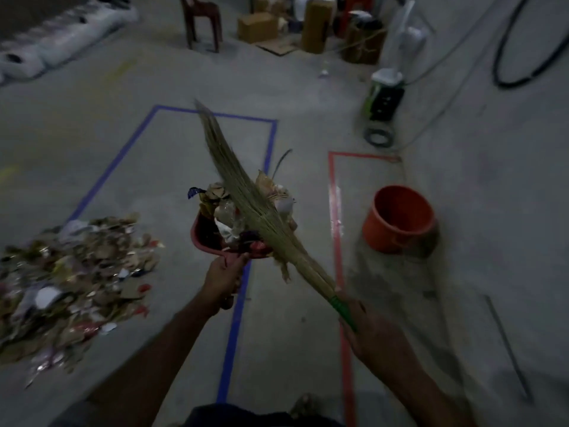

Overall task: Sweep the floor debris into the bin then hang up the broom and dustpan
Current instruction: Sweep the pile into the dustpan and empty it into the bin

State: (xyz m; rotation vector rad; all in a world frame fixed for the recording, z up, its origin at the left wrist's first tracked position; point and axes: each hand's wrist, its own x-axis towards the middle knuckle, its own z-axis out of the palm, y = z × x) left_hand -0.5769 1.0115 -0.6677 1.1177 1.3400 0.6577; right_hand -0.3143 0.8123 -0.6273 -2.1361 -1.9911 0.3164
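Observation:
My left hand (pixel 224 280) grips the handle of a red dustpan (pixel 201 235) held above the floor and heaped with paper and plastic scraps (pixel 228 211). My right hand (pixel 361 322) grips the green handle of a straw broom (pixel 243 186), whose bristles lie across the load on the pan. An orange bin (pixel 398 220) stands on the floor to the right, inside a red tape outline. A big pile of debris (pixel 70 278) lies on the floor at the left.
Blue tape (pixel 237 318) marks a rectangle on the concrete floor, red tape (pixel 337 241) another. A green and white machine (pixel 383 95) with cables stands by the right wall. Cardboard boxes (pixel 257 26), a chair (pixel 201 20) and white sacks (pixel 61 41) stand at the back.

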